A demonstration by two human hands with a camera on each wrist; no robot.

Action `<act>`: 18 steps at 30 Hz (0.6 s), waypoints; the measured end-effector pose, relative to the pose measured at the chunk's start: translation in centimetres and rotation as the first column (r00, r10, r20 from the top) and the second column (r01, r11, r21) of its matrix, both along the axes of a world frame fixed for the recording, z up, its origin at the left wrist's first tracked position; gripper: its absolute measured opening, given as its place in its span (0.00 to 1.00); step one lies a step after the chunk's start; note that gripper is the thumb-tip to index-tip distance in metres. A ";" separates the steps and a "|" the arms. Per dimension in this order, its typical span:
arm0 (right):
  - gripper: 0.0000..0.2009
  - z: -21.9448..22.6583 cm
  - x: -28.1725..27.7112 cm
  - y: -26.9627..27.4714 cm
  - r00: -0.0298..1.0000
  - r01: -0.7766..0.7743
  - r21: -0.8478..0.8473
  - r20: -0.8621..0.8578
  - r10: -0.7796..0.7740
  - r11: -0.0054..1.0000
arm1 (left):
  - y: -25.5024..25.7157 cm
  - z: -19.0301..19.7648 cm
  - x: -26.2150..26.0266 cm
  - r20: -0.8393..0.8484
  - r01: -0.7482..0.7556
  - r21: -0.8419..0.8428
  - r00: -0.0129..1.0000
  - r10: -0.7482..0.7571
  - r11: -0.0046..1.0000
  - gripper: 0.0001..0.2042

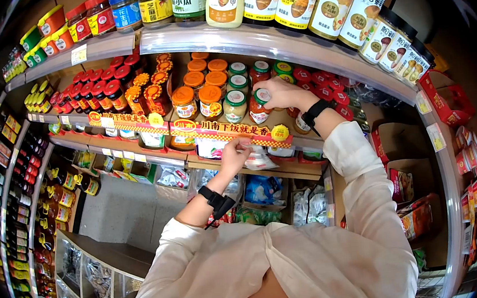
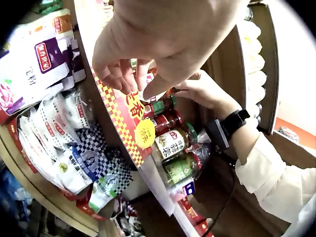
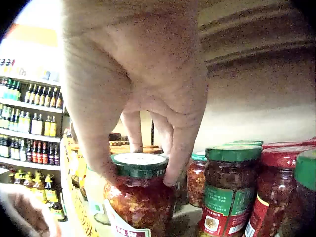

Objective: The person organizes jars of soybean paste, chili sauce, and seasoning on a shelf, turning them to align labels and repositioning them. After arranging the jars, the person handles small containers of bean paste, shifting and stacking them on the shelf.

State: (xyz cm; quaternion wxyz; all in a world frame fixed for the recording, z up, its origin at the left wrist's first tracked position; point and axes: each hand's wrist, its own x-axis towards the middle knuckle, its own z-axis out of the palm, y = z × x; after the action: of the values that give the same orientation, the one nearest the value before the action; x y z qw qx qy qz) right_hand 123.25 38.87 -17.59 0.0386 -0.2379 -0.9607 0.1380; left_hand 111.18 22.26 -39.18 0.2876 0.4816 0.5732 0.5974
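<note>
My right hand (image 1: 286, 94) reaches over the front of the middle shelf and grips a green-lidded jar of red chili sauce (image 1: 259, 112) around its lid. Up close in the right wrist view, thumb and fingers come down on both sides of the green lid (image 3: 139, 165), with the jar upright. My left hand (image 1: 235, 155) is at the shelf's front edge, its fingers loosely bent beside the red and yellow promotional strip (image 1: 219, 129). In the left wrist view that hand (image 2: 165, 42) overlaps the strip, and nothing shows between its fingers.
Orange-lidded jars (image 1: 210, 101) stand left of the gripped jar, and another green-lidded jar (image 3: 232, 187) to its right. Sauce bottles (image 1: 336, 2) line the shelf above. White packets (image 2: 54, 133) sit on the shelf below. A divided bin (image 1: 92, 280) stands at lower left.
</note>
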 end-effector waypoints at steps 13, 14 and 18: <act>0.32 -0.5 -0.4 -0.1 0.998 -0.010 -0.030 0.058 0.011 1.000 | 0.1 2.1 -0.5 0.041 0.029 0.006 0.999 -0.030 1.000 0.11; 0.32 -0.5 -0.3 0.0 0.998 -0.014 -0.040 0.057 0.016 0.999 | 0.3 2.3 -0.6 0.040 0.030 0.005 0.999 -0.030 1.000 0.11; 0.30 -0.8 -0.1 0.5 0.998 -0.053 -0.039 0.027 0.054 0.998 | 1.3 3.8 -0.9 0.068 0.050 0.053 0.996 -0.053 0.997 0.10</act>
State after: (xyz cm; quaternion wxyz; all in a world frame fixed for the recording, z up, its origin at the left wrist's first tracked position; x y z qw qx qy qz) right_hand 123.19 39.40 -18.39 0.0168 -0.2148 -0.9643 0.1540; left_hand 110.29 23.53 -35.36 0.3102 0.4823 0.5348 0.6206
